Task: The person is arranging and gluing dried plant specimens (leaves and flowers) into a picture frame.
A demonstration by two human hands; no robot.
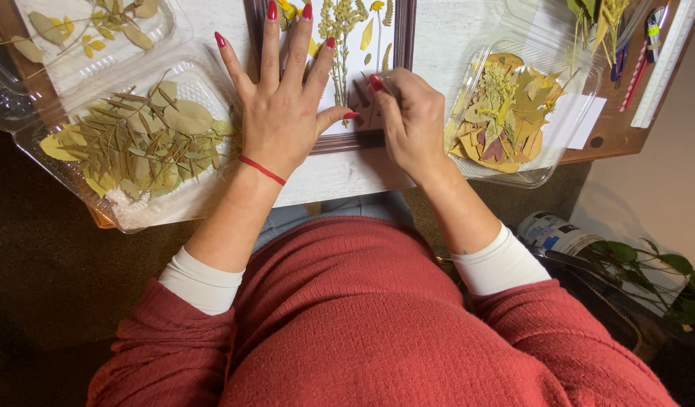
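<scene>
A dark wooden picture frame (pixel 355 141) lies on the table with pressed yellow flowers and green sprigs (pixel 340 30) laid on its white sheet. My left hand (pixel 281 98) rests flat on the frame's left side, fingers spread, with a red cord at the wrist. My right hand (pixel 409 120) is curled at the frame's lower right, its fingertips pinched on a small dark pressed leaf (pixel 362 98) against the sheet.
A clear plastic tray of green pressed leaves (pixel 136 139) sits left of the frame, another tray (pixel 84 34) behind it. A tray of yellow and red leaves (pixel 505 109) sits right. Pens and a ruler (pixel 652 45) lie far right. A can (pixel 551 232) and houseplant (pixel 664 271) stand below.
</scene>
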